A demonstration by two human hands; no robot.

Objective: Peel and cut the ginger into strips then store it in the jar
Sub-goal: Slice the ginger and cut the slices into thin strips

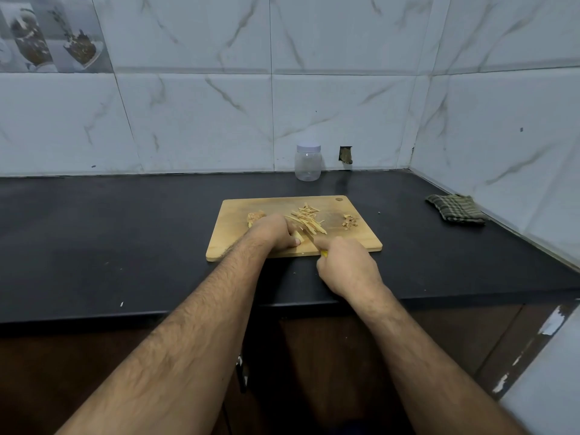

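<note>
A wooden cutting board (238,211) lies on the black counter. My left hand (274,232) holds a peeled ginger piece (297,236) down on the board with curled fingers. My right hand (346,266) grips a yellow-handled knife (309,237), its blade set against the ginger beside my left fingers. A heap of cut ginger strips (307,218) lies just beyond the blade. Another ginger chunk (255,217) sits at the board's left, partly hidden by my left hand. Peel scraps (350,221) lie at the board's right. The clear plastic jar (308,163) with a white lid stands closed at the wall.
A folded checked cloth (455,208) lies on the counter (125,230) at the right, near the corner wall. Tiled walls close in the back and right sides. Small crumbs dot the counter near its front edge.
</note>
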